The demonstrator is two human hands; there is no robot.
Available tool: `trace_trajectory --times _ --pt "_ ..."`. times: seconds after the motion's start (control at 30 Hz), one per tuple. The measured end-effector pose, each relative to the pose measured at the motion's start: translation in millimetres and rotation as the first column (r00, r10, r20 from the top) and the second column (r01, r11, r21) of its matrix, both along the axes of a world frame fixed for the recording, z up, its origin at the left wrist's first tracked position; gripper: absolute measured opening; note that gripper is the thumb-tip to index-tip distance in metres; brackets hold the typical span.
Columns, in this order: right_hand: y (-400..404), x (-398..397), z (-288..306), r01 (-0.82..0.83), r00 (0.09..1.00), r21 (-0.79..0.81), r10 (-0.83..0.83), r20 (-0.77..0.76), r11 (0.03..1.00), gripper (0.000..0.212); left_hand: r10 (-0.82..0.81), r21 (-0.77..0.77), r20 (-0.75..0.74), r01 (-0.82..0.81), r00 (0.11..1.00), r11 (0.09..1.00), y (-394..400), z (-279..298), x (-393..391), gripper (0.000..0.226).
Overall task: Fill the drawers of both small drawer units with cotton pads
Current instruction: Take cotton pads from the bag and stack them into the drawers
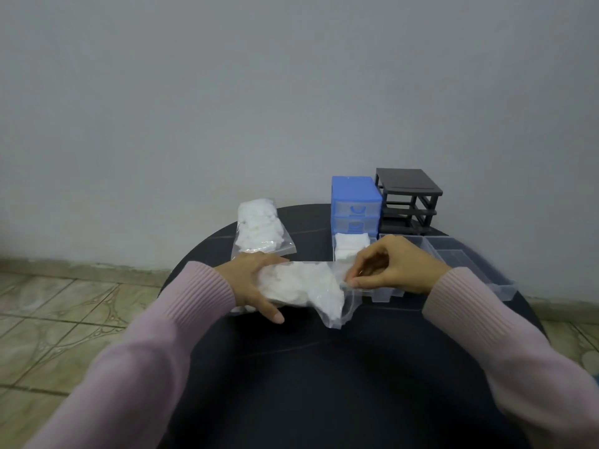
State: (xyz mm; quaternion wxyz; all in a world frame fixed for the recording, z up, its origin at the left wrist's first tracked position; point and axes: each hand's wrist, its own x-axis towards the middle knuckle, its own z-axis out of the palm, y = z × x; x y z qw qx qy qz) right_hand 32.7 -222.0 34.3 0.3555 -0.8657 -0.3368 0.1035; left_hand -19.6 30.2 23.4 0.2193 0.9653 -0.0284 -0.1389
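Holding the bag of cotton pads flat on the tabletop, your left hand lies over its closed end with fingers fairly straight and the thumb along the near edge. Your right hand is curled, thumb and fingertips pinching the bag's open mouth just in front of your palm. Under that hand and slightly beyond it sits a pulled-out clear drawer already holding some white pads, in front of the blue drawer unit; the black drawer unit stands further right as a bare frame, its empty clear drawers lying past your right wrist. A second bag of pads rests beyond your left hand.

To do this step well, I judge you should keep the left hand pressing so the bag cannot slide, widen the mouth, then draw out a neat stack rather than loose pads, which would likely snag and scatter.
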Motion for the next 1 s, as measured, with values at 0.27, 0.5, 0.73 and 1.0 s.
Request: trace_trajectory --times 0.27,0.5,0.73,1.0 --pt "-14.1 10.3 1.9 0.171 0.949 -0.196 -0.108 0.296 0.966 0.031 -0.042 -0.022 0.035 0.043 0.998 0.999 3.2 2.3 -1.3 0.079" --pt "-5.1 14.0 -12.3 0.256 0.913 -0.271 -0.140 0.384 0.928 0.013 -0.058 -0.005 0.034 0.058 0.998 0.998 0.4 2.4 -0.7 0.077" --pt "-3.3 21.9 -13.3 0.351 0.861 0.097 -0.362 0.357 0.931 0.009 -0.077 -0.001 0.038 0.078 0.996 0.997 -0.4 3.6 -0.4 0.075" --pt "1.9 23.3 -14.7 0.474 0.680 0.180 -0.488 0.547 0.862 0.008 -0.066 -0.010 0.032 0.066 0.997 0.998 -0.9 4.7 -1.0 0.075"
